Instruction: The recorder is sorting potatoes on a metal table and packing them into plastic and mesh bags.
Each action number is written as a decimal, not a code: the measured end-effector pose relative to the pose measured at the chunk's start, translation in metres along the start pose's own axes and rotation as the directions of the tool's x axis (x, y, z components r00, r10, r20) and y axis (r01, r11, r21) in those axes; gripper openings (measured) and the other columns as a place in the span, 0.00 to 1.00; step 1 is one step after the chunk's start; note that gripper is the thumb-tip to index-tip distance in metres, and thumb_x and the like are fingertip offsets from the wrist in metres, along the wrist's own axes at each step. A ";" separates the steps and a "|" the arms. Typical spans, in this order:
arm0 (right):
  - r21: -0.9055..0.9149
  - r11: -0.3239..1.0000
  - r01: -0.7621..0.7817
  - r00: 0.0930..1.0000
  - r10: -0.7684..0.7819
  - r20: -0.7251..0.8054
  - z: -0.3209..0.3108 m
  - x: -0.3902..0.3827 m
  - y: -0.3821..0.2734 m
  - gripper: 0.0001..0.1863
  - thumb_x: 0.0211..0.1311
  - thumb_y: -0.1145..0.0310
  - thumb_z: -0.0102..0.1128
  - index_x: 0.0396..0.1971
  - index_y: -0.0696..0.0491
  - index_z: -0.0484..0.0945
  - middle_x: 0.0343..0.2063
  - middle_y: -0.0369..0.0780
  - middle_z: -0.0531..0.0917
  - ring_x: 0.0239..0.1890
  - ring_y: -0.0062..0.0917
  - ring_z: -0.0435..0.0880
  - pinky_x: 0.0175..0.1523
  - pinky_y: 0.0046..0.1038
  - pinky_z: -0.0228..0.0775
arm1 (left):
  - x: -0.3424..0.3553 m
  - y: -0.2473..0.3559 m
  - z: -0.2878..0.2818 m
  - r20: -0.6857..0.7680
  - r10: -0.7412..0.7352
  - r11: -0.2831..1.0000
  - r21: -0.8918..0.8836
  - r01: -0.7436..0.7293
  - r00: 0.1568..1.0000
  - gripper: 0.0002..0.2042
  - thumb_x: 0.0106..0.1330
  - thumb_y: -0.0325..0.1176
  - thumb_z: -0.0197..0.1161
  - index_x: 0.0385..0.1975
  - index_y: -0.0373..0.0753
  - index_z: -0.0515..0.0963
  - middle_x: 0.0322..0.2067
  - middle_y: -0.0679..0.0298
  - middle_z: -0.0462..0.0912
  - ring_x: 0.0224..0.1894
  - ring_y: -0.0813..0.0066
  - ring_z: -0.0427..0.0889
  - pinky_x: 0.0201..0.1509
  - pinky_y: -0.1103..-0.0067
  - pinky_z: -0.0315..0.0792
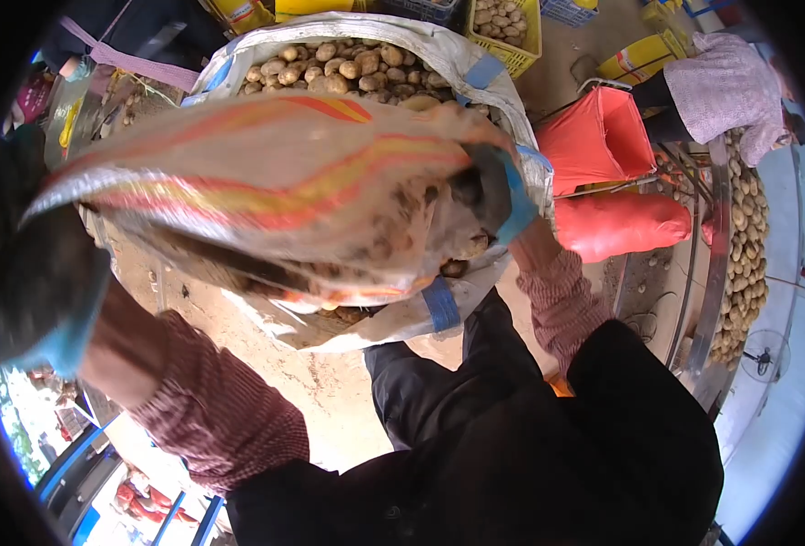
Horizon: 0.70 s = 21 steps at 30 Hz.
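A see-through plastic bag [266,182] with orange and yellow stripes stretches between my two hands, smeared by motion. Dark lumps show inside its right part. My right hand [498,191], in a dark and light-blue glove, grips the bag's right end. At the far left, my left hand [43,282], gloved alike, is closed at the bag's other end; its fingers are blurred. Beneath the bag stands a large white woven sack [420,35] with blue bands, its mouth wide. Potatoes [352,65] fill it at the far side; the bag hides much of the rest.
Right of the sack are a red bin [602,136] and a full red mesh sack [621,226]. A yellow crate [509,59] of potatoes stands behind. Potatoes line a metal-edged conveyor [744,255] at right, where a person [725,96] bends over. Another person's arm [120,59] is at far left.
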State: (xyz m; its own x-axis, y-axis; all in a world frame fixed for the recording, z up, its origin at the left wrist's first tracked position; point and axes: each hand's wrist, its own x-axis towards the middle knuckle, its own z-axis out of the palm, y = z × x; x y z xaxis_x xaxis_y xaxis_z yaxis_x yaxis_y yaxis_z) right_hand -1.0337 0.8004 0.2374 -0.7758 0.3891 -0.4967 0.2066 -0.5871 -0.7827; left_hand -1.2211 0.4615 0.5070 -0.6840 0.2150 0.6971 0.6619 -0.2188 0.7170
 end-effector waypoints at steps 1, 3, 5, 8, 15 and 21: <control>0.017 0.999 0.038 0.999 -0.038 0.001 0.013 0.008 -0.013 0.12 0.70 0.63 0.57 0.29 0.54 0.79 0.18 0.37 0.79 0.13 0.18 0.67 0.20 0.23 0.58 | 0.001 -0.016 -0.017 -0.106 -0.025 0.993 0.108 0.036 0.994 0.24 0.81 0.49 0.46 0.18 0.48 0.64 0.16 0.72 0.63 0.18 0.79 0.60 0.26 0.79 0.61; 0.047 0.995 0.091 0.984 -0.097 0.152 0.043 0.034 -0.032 0.13 0.71 0.63 0.57 0.32 0.57 0.80 0.22 0.40 0.83 0.16 0.18 0.71 0.20 0.23 0.60 | -0.017 -0.040 -0.044 -0.256 -0.064 0.974 0.195 0.116 0.965 0.23 0.82 0.49 0.47 0.20 0.46 0.65 0.17 0.71 0.63 0.20 0.79 0.61 0.28 0.79 0.61; 0.026 0.998 0.055 0.962 -0.059 0.268 0.069 0.057 -0.033 0.13 0.71 0.62 0.59 0.32 0.57 0.80 0.24 0.41 0.84 0.18 0.18 0.74 0.21 0.24 0.63 | -0.056 -0.061 -0.061 -0.330 -0.109 0.981 0.113 0.154 0.938 0.22 0.82 0.49 0.48 0.22 0.45 0.66 0.18 0.70 0.64 0.21 0.79 0.61 0.29 0.79 0.61; -0.307 0.952 0.003 0.959 0.084 0.271 0.091 0.081 -0.003 0.17 0.70 0.57 0.66 0.29 0.56 0.80 0.22 0.40 0.84 0.16 0.18 0.74 0.20 0.24 0.64 | -0.167 -0.087 -0.049 -0.334 -0.416 0.887 0.059 0.459 0.846 0.19 0.83 0.47 0.49 0.28 0.45 0.69 0.20 0.71 0.62 0.24 0.80 0.60 0.32 0.78 0.60; -0.732 0.670 -0.124 0.966 0.250 0.065 0.053 0.104 0.060 0.21 0.62 0.50 0.76 0.25 0.52 0.80 0.16 0.35 0.81 0.13 0.17 0.76 0.18 0.23 0.66 | -0.383 -0.124 0.069 -0.210 -0.942 0.302 -0.190 0.934 0.261 0.13 0.75 0.39 0.64 0.44 0.33 0.83 0.29 0.68 0.84 0.27 0.87 0.75 0.31 0.83 0.71; -0.717 0.682 -0.147 0.978 0.210 -0.001 -0.012 0.087 0.079 0.20 0.65 0.51 0.73 0.28 0.54 0.82 0.18 0.35 0.82 0.15 0.18 0.78 0.19 0.23 0.68 | -0.441 -0.169 0.171 0.028 -0.906 0.271 0.805 0.528 0.422 0.37 0.59 0.56 0.73 0.61 0.37 0.72 0.47 0.47 0.85 0.37 0.48 0.88 0.42 0.56 0.80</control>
State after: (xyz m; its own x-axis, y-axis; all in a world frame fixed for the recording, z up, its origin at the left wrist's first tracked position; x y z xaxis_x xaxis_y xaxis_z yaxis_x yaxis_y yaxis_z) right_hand -1.0776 0.7964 0.1278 -0.7143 0.2581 -0.6504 0.6824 0.0511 -0.7292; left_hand -0.9792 0.5665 0.0795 -0.8799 0.3157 -0.3551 0.0648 0.8200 0.5686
